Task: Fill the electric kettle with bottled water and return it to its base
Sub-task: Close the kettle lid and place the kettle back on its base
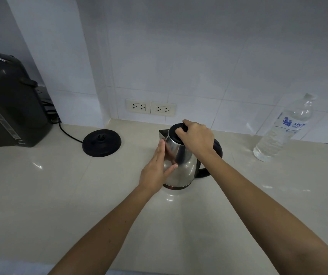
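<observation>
- The kettle (pixel 181 165) stands on the counter (pixel 59 195), well apart from its base (pixel 102 142).
- The left hand (pixel 156 169) lies flat and open against its steel side; the right hand (pixel 195 135) grips the lid (pixel 176 132).
- The bottle (pixel 284 128) stands untouched at the right.
- Risk — a stiff lid yanked hard could tip the kettle, since a flat palm only braces it.

Steel kettle (pixel 181 165) standing upright off its black base (pixel 101 142); lid on. Clear water bottle (pixel 284 130) standing well right.

One kettle (pixel 181 165), one bottle (pixel 282 133), two hands (pixel 155 171).
</observation>
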{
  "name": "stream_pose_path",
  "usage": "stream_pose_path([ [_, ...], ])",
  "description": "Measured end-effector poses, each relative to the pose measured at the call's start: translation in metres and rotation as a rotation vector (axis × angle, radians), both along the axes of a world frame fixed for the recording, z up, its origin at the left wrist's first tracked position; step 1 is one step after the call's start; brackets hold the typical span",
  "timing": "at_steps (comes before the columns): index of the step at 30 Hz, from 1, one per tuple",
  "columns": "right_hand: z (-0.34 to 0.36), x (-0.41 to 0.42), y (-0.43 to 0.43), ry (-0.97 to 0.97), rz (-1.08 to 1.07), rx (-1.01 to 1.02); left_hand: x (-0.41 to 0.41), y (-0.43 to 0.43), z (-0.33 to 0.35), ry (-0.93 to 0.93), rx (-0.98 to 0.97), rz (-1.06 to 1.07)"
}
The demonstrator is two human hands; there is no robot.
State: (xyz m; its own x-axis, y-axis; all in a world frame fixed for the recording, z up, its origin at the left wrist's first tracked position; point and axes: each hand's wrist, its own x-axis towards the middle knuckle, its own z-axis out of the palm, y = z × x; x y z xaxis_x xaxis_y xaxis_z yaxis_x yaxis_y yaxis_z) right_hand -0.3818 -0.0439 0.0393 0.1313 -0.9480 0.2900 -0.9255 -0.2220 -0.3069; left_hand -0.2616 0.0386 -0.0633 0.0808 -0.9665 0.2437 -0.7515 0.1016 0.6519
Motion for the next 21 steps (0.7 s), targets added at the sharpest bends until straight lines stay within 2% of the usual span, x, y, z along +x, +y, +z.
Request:
stream_pose_path([
  [5,-0.008,-0.009,0.005,0.064,0.071,0.031,0.000,0.000,-0.002,-0.019,-0.001,-0.008],
  [9,-0.020,-0.040,0.012,-0.015,0.082,-0.092,-0.001,-0.001,-0.003,-0.007,-0.008,-0.022],
  [11,-0.029,-0.059,0.015,-0.138,0.107,-0.086,-0.001,-0.001,-0.002,0.007,-0.005,-0.011],
  [15,-0.051,-0.088,0.026,-0.497,0.104,0.096,-0.003,0.001,-0.001,0.034,0.000,-0.007],
  [21,-0.075,-0.097,0.028,-0.717,0.026,0.212,-0.007,0.003,0.004,0.061,0.024,0.007],
])
